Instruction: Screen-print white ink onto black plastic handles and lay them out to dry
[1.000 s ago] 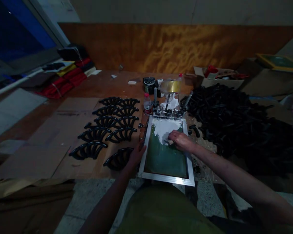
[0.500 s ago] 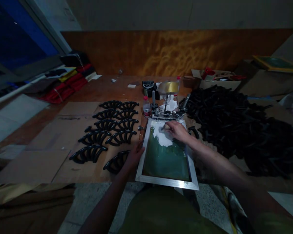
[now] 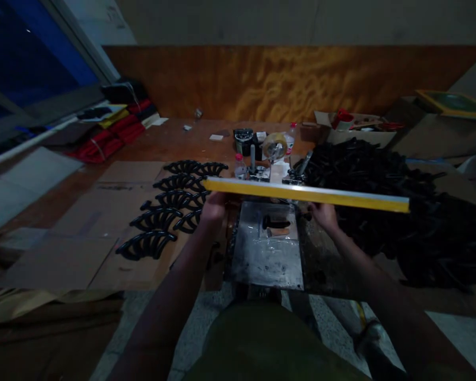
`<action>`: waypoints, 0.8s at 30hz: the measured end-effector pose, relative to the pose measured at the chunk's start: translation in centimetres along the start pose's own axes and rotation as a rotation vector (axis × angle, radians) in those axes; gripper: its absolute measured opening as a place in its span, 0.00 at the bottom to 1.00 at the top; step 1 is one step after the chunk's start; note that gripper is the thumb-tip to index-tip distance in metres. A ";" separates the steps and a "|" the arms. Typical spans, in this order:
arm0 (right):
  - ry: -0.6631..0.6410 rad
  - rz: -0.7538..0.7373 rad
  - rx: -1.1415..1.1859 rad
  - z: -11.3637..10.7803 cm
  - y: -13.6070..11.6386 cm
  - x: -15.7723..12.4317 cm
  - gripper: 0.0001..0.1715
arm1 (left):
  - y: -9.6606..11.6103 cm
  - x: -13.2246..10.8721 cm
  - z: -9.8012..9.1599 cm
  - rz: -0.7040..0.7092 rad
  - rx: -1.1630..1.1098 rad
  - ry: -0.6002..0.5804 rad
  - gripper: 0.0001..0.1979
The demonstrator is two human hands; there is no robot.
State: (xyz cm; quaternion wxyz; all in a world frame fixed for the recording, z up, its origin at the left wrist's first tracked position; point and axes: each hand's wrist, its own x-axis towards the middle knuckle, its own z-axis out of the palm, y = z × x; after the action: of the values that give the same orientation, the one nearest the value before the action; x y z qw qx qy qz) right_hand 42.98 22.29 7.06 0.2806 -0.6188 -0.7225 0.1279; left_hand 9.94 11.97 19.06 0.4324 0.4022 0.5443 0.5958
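I hold a screen printing frame [image 3: 305,193] tilted up, so it shows edge-on as a long yellow and white bar. My left hand [image 3: 214,205] grips its left side. My right hand [image 3: 324,216] is closed just under its right part, fingers partly hidden. Below the raised frame lies a shiny base plate [image 3: 269,259] with one black curved part [image 3: 275,222] on it.
Rows of black curved parts [image 3: 162,214] lie on cardboard to the left. A big heap of black parts [image 3: 381,211] fills the right. Behind the plate stand a small bottle [image 3: 240,165], a tape roll [image 3: 275,144] and clamps. Red cloth [image 3: 111,132] lies far left.
The frame lay flat while my right hand wiped white ink across its mesh; now both hands have swung it up, uncovering the plate and the black part.
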 end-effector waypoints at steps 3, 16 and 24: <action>-0.250 -0.200 0.011 3.3 -0.9 -3.4 0.17 | 0.8 0.7 0.8 -0.016 -0.003 0.043 0.29; -0.381 -0.741 0.093 7.6 -16.7 -12.8 0.12 | -11.9 -12.0 -4.4 -0.576 0.124 0.094 0.32; -0.752 -0.842 -0.082 17.1 -24.8 -14.0 0.21 | -16.8 -17.1 -19.9 -0.776 0.628 0.438 0.34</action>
State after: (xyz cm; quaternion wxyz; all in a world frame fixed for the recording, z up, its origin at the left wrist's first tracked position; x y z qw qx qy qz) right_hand 14.06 6.54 2.97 0.0066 -0.1997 -0.9616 0.1883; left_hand -2.43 -9.76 0.46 0.3563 0.1483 0.8818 0.2712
